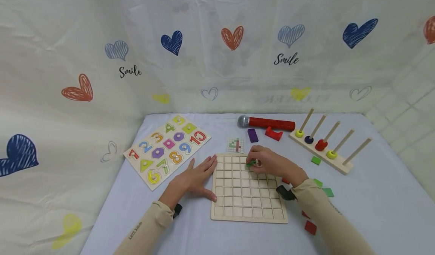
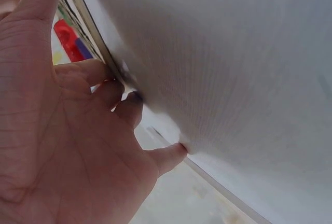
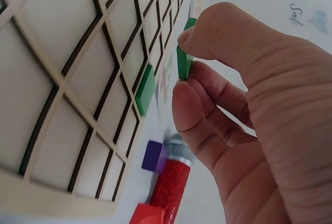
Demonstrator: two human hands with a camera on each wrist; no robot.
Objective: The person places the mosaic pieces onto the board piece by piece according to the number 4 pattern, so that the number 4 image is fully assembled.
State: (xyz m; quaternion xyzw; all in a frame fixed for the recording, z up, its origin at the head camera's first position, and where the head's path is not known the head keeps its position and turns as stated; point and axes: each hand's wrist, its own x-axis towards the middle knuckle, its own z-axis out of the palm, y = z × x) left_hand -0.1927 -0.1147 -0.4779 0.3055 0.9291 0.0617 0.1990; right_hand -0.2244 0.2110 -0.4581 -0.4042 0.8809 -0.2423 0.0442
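Note:
A square wooden grid board (image 1: 242, 216) lies flat in the middle of the table. Along its left edge rests my left hand (image 1: 196, 178), fingers spread, fingertips and thumb at the rim; the left wrist view shows the palm (image 2: 67, 146) beside the board's edge. Over the far part of the grid is my right hand (image 1: 272, 161). It pinches a thin green tile (image 3: 183, 60) between thumb and fingers, held above the board. A second green tile (image 3: 146, 90) sits in one of the grid's cells. Just beyond the board lies a small pattern card (image 1: 231, 149).
Loose red tiles (image 1: 310, 227) and green tiles (image 1: 316, 160) lie to the right. A peg stand with rings (image 1: 346, 168) is at the far right. Behind are a red microphone (image 1: 272, 123), a purple block (image 1: 253, 135) and a red arch block (image 1: 273, 133). A number puzzle (image 1: 138, 163) lies left.

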